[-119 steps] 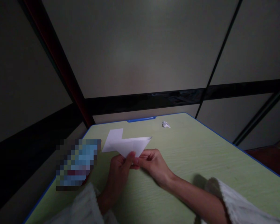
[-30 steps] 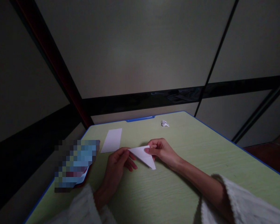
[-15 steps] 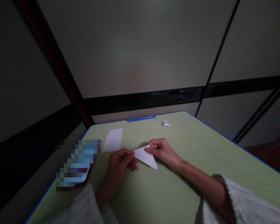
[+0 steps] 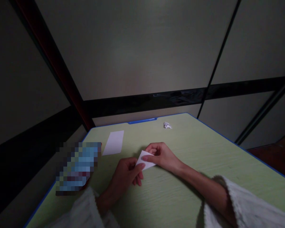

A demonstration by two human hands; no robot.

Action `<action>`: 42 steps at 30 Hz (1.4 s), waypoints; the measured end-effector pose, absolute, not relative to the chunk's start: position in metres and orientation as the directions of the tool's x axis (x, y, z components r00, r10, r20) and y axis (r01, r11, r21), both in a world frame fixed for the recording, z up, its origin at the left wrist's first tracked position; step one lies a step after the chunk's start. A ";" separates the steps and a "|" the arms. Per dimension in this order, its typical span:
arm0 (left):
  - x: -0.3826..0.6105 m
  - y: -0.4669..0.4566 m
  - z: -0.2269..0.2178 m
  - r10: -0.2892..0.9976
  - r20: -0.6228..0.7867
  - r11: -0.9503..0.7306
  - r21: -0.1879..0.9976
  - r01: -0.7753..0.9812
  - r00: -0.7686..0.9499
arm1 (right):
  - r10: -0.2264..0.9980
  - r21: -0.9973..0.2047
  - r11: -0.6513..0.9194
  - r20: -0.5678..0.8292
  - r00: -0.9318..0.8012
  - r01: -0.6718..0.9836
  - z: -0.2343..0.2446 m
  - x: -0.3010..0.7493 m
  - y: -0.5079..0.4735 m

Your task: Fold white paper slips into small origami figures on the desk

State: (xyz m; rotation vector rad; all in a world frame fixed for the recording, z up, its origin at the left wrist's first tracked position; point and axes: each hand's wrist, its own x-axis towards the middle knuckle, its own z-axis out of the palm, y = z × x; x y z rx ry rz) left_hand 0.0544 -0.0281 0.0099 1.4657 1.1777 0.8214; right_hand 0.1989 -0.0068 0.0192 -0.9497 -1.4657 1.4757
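Between my hands is a small folded piece of white paper (image 4: pixel 148 162), held just above the table. My left hand (image 4: pixel 128 172) pinches its lower left edge, the thumb on top and the other fingers curled underneath. From the other side, my right hand (image 4: pixel 162 156) grips the paper with its thumb laid across the upper face. Part of the paper is covered by both thumbs, and its far side is hidden. Both hands are closed on it and nearly touch each other.
A flat white paper sheet (image 4: pixel 113 142) lies at the back left of the pale green table (image 4: pixel 204 142). Further right sits a small folded paper figure (image 4: pixel 167 125). A blurred-out object with a red edge (image 4: pixel 79 167) lies at the left. Cabinet panels (image 4: pixel 142 50) rise behind.
The paper showed as a longer triangle pointing right and down; now it looks smaller and is turned. My left hand has shifted right, closer to the right hand. Both still hold it.
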 end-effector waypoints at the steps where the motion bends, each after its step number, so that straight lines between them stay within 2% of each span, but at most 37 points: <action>1: 0.054 -0.028 0.011 0.965 -0.078 0.021 0.975 0.222 0.249 | 0.931 -0.998 0.011 0.031 -0.363 -0.057 0.019 0.199 -0.006; 5: 0.053 -0.024 0.012 0.982 -0.048 0.018 0.987 0.160 0.184 | 0.949 -0.989 -0.028 0.019 -0.315 -0.142 0.018 0.199 -0.005; 10: 0.052 -0.022 0.009 0.960 -0.069 0.042 0.994 0.104 0.271 | 0.973 -0.985 -0.013 0.028 -0.230 -0.174 0.020 0.196 -0.006; 15: 0.054 -0.026 0.014 0.962 -0.115 0.099 0.992 0.078 0.248 | 0.961 -0.980 0.009 0.063 -0.271 -0.196 0.020 0.195 -0.009; 19: 0.053 -0.027 0.015 0.947 -0.146 0.158 0.987 -0.020 0.286 | 0.948 -0.974 0.066 0.129 -0.291 -0.219 0.021 0.200 -0.008; 21: 0.051 -0.027 0.014 0.927 -0.211 0.246 0.966 -0.079 0.311 | 0.924 -0.972 0.082 0.156 -0.349 -0.219 0.022 0.203 -0.007; 24: 0.047 -0.026 0.015 0.878 -0.384 0.445 0.875 -0.191 0.287 | 0.868 -0.974 0.070 0.165 -0.467 -0.215 0.023 0.208 -0.006; 27: 0.044 -0.025 0.018 0.843 -0.469 0.527 0.817 -0.233 0.264 | 0.860 -0.979 0.079 0.162 -0.484 -0.187 0.025 0.209 -0.006; 29: 0.042 -0.023 0.020 0.838 -0.445 0.498 0.860 -0.112 0.315 | 0.876 -0.983 0.114 0.167 -0.453 -0.141 0.026 0.210 -0.007; 31: 0.042 -0.021 0.023 0.868 -0.373 0.373 0.926 0.067 0.328 | 0.892 -0.981 0.177 0.193 -0.408 -0.077 0.027 0.210 -0.008; 34: 0.043 -0.021 0.025 0.967 -0.110 0.059 0.974 0.219 0.232 | 0.903 -0.962 0.274 0.254 -0.346 0.011 0.027 0.209 -0.008; 36: 0.044 -0.023 0.025 0.972 0.029 -0.093 0.958 0.270 0.233 | 0.904 -0.964 0.264 0.239 -0.354 0.024 0.026 0.208 -0.008; 39: 0.047 -0.028 0.021 0.954 0.047 -0.156 0.921 0.358 0.296 | 0.900 -0.985 0.173 0.155 -0.408 0.008 0.023 0.205 -0.009; 42: 0.049 -0.031 0.015 0.954 -0.005 -0.112 0.922 0.372 0.298 | 0.901 -0.995 0.100 0.092 -0.424 -0.003 0.021 0.201 -0.010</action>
